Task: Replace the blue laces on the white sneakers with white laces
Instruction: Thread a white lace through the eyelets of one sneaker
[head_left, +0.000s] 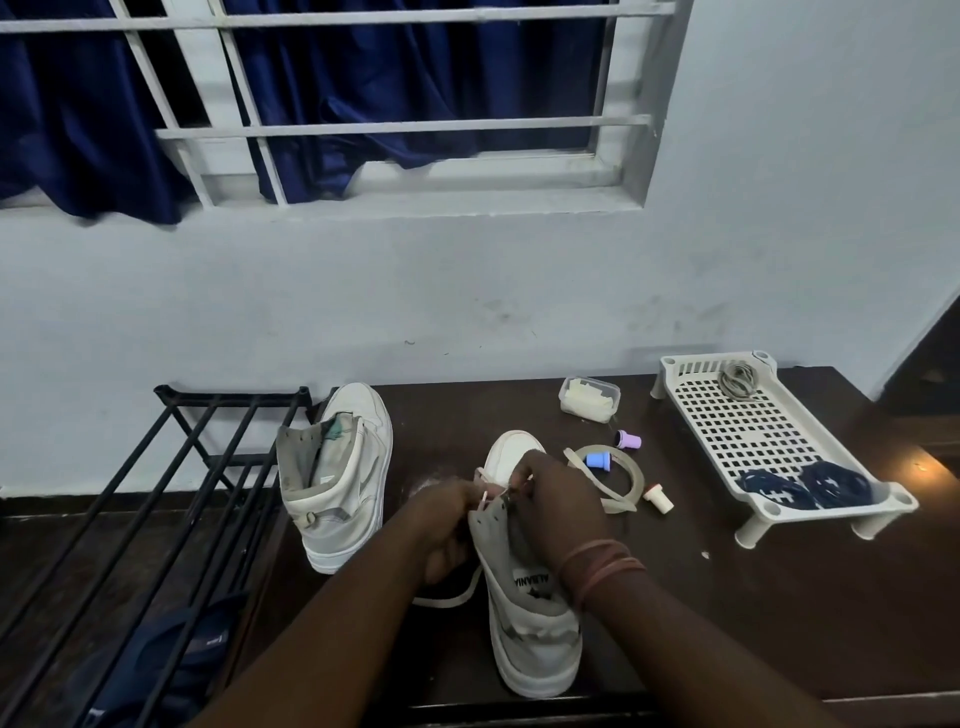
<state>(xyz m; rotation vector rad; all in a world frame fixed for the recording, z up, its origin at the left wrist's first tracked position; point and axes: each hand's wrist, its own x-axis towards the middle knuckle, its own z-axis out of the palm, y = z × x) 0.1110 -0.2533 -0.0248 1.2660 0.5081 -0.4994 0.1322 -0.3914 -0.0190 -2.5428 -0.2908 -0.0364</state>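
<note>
eyelets hidden behind hands, blue shoe under rack

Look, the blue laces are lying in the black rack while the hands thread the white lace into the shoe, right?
Not quite. The blue laces lie in the white tray, not the black rack, as the head view shows. The hands are indeed threading the white lace into the shoe.

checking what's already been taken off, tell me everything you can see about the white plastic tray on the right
The white plastic tray stands on short round legs on the dark table, at its right side, long axis running from the wall toward the person. Its floor is a grid of square holes, with a slatted far wall. Two bundles of blue laces lie at its near end; a coiled grey lace lies at the far end. No hand touches it.
</note>
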